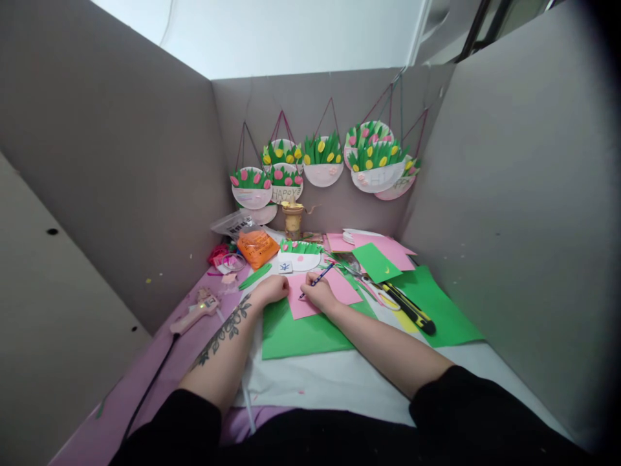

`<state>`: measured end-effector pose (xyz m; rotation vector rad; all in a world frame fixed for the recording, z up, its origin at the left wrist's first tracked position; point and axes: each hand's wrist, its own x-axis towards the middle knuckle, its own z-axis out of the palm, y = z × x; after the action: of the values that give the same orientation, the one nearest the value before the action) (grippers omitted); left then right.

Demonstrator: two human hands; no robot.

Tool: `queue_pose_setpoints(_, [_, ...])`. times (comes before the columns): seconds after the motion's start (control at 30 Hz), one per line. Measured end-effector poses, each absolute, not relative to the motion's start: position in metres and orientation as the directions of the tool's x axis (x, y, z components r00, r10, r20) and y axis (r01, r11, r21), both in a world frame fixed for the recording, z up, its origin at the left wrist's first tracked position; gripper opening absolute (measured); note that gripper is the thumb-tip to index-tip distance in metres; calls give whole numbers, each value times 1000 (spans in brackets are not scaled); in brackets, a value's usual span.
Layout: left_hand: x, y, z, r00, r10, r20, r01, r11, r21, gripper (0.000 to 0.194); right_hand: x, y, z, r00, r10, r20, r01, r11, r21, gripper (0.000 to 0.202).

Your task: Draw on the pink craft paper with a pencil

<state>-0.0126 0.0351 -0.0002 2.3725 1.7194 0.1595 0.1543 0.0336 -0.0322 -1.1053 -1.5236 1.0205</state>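
My right hand is closed around a dark blue patterned pencil. Its tip points down at a pink paper sheet. My left hand rests curled at the left edge of that sheet; what its fingers hold, if anything, is hidden. Beneath the pink sheet lies a larger green sheet. Just beyond my hands is a white half-plate with paper grass and pink flowers, with a small white card at its lower left.
Scissors and a yellow-black utility knife lie at right, near green paper. On the left are a pink glue gun with a cord and an orange packet. Decorated plates hang on the grey back panel.
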Motion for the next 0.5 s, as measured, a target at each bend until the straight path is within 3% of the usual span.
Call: queue_pose_setpoints(0.5, [-11, 32, 3, 296, 954, -34, 930, -280, 236, 16, 154, 32, -30, -128, 963, 235, 172, 255, -951, 15])
